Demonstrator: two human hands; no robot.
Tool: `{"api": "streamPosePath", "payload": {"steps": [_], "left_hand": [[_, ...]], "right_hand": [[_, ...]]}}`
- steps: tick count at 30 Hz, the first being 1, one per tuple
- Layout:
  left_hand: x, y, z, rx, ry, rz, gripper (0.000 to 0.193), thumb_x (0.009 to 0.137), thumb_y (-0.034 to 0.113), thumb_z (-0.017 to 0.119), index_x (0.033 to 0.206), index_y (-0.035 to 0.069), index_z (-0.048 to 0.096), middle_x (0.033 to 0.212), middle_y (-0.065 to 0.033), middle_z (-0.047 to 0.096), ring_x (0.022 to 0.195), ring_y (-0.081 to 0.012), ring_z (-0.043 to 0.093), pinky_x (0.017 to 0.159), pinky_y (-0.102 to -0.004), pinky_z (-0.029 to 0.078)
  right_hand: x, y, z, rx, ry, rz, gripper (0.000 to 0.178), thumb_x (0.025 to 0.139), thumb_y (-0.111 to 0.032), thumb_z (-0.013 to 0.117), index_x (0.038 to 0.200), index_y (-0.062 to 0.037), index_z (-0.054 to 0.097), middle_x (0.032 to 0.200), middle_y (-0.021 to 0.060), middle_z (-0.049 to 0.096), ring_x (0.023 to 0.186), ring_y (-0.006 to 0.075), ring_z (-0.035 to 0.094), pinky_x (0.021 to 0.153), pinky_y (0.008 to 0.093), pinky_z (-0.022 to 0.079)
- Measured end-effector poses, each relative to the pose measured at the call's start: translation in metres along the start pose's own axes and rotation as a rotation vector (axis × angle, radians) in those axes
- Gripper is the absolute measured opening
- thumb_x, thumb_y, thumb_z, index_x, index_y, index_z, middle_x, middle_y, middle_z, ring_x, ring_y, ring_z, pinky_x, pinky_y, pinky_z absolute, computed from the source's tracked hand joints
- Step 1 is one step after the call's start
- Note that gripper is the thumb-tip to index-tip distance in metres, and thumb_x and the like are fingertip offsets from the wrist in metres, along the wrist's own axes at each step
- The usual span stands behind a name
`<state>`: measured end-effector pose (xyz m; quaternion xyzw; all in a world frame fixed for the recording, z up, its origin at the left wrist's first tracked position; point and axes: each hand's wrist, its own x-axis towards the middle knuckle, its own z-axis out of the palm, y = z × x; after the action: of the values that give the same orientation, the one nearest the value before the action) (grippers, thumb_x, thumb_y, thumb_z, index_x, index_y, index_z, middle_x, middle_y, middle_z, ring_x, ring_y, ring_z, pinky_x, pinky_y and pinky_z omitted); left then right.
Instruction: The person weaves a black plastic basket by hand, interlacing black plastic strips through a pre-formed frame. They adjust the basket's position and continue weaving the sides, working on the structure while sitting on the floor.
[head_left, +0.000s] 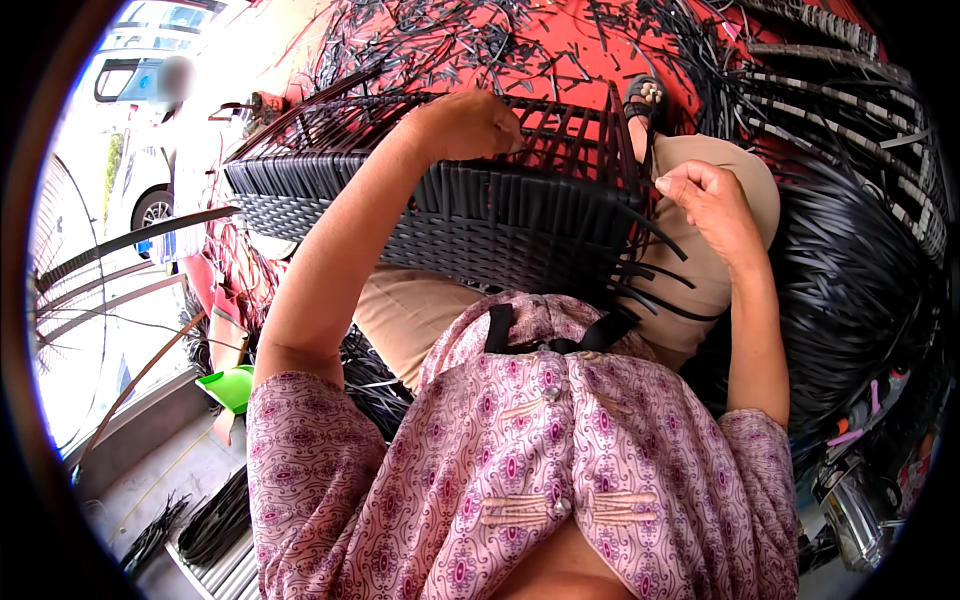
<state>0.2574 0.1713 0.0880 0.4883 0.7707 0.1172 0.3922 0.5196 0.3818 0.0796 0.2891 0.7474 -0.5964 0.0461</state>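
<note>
Across my lap rests a black woven wicker panel, its lower side closely woven and its top a frame of bare dark rods. My left hand is over the panel's upper edge, with its fingers curled closed near the rods; what they grip, if anything, is hidden. Off the panel's right end, my right hand is raised above my knee. Its thumb and fingers are pinched together, and I cannot make out anything between them. Loose black strip ends stick out of the panel's right end, below my right hand.
Black strip scraps litter the red floor ahead. A large bundle of black strips lies to my right, below partly wrapped curved frames. At the left are a green dustpan and more strips. A parked vehicle shows outside.
</note>
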Motion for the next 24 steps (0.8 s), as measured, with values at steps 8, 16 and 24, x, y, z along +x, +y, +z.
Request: {"api": "streamPosePath", "payload": {"steps": [8,16,24], "left_hand": [[-0.001,-0.001,-0.01,-0.25,-0.077,-0.126,0.019,0.086,0.013,0.062,0.1,0.007,0.073,0.081,-0.0035,0.069,0.079,-0.012,0.063,0.075,-0.0275,0.051],[-0.016,-0.018,-0.02,-0.123,-0.028,-0.251,0.02,0.08,0.017,0.067,0.097,0.01,0.074,0.084,-0.0067,0.071,0.083,-0.0178,0.066,0.079,-0.0314,0.052],[-0.023,-0.03,-0.017,0.153,-0.025,-0.05,0.019,0.084,0.021,0.063,0.097,0.012,0.075,0.09,-0.008,0.073,0.088,-0.0227,0.068,0.081,-0.0348,0.051]], "right_hand": [[0.003,0.002,0.018,0.067,0.043,-0.025,0.02,0.089,-0.019,0.068,0.082,-0.0003,0.066,0.066,-0.0067,0.05,0.062,0.0026,0.042,0.054,0.0227,0.035],[-0.001,0.007,0.004,0.04,0.003,0.065,0.025,0.09,-0.025,0.066,0.078,-0.0029,0.065,0.064,-0.006,0.049,0.056,0.0035,0.04,0.05,0.0228,0.033],[0.005,-0.003,0.011,0.088,-0.004,-0.016,0.024,0.091,-0.016,0.066,0.073,-0.0015,0.06,0.064,-0.0079,0.045,0.06,0.0026,0.036,0.053,0.0241,0.031]]}}
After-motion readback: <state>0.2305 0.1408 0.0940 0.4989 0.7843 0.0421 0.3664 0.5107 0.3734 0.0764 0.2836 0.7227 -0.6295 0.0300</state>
